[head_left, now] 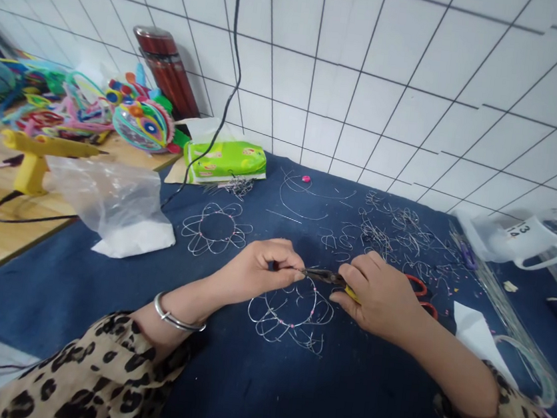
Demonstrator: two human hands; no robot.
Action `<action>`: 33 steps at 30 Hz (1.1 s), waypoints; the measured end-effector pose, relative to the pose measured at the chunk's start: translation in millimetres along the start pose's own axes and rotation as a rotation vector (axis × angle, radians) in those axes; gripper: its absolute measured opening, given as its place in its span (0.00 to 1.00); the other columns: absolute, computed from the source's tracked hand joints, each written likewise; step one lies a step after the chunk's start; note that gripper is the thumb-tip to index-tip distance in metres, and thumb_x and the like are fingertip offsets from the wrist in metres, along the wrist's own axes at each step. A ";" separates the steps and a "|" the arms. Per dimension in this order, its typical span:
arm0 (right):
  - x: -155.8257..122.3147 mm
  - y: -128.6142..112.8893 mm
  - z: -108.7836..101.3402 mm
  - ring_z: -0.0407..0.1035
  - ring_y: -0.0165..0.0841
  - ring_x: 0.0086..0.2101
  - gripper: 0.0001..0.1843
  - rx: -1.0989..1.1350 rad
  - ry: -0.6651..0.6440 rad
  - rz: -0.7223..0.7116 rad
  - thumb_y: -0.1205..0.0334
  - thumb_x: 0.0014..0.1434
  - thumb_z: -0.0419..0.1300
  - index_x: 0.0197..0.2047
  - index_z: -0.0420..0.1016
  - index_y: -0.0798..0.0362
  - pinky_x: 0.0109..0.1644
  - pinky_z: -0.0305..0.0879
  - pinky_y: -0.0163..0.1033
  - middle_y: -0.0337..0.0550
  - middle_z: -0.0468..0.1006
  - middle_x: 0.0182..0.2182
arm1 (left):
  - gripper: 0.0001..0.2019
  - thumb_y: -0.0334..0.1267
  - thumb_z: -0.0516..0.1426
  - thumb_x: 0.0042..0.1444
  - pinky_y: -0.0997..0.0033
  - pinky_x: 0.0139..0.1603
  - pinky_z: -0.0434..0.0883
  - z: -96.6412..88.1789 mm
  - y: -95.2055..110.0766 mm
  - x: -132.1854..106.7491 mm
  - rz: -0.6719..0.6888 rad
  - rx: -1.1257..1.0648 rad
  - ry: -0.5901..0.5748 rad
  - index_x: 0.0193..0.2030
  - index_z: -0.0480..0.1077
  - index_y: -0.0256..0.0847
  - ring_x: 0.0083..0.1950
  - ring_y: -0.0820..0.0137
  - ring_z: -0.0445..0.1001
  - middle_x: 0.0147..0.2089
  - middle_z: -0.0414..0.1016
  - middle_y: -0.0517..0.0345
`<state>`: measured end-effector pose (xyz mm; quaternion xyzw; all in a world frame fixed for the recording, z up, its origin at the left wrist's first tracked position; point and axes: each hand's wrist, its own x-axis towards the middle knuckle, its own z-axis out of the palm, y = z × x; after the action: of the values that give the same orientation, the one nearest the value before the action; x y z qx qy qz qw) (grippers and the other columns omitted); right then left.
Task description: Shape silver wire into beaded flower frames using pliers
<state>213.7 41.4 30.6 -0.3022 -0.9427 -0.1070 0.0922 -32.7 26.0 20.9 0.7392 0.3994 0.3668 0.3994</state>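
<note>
Centrally, wire flower, edge in left hand

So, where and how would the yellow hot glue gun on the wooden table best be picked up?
Probably by its yellow handle, coming from the near side with the left hand, the closer one, once free. The handle juts toward the camera from the long body, while the nozzle points right, above the clear plastic bag, so that side looks worse.

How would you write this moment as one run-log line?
left hand: pinching wire flower | right hand: gripping pliers | pliers tips: close to left hand | second wire flower: on blue cloth
</note>
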 end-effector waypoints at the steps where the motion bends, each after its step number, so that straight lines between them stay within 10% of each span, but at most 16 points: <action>1: -0.3 -0.3 0.3 0.58 0.37 0.34 0.20 -0.008 0.001 0.001 0.47 0.61 0.48 0.42 0.67 0.55 0.33 0.59 0.41 0.48 0.68 0.32 | 0.05 0.34 0.57 0.55 0.75 0.30 0.63 -0.3 0.3 0.2 0.006 0.002 -0.004 0.30 0.73 0.36 0.29 0.76 0.64 0.26 0.66 0.60; 33: 0.2 -2.4 -3.0 0.55 0.35 0.32 0.20 -0.057 0.029 -0.005 0.46 0.61 0.48 0.41 0.67 0.54 0.33 0.53 0.40 0.46 0.66 0.31 | 0.06 0.34 0.55 0.57 0.75 0.32 0.63 -3.9 1.4 1.4 0.075 0.056 -0.128 0.31 0.71 0.36 0.30 0.76 0.65 0.28 0.65 0.60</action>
<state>212.4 38.8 33.2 -0.3005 -0.9387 -0.1386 0.0967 -35.0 27.9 24.1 0.7864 0.3554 0.3220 0.3892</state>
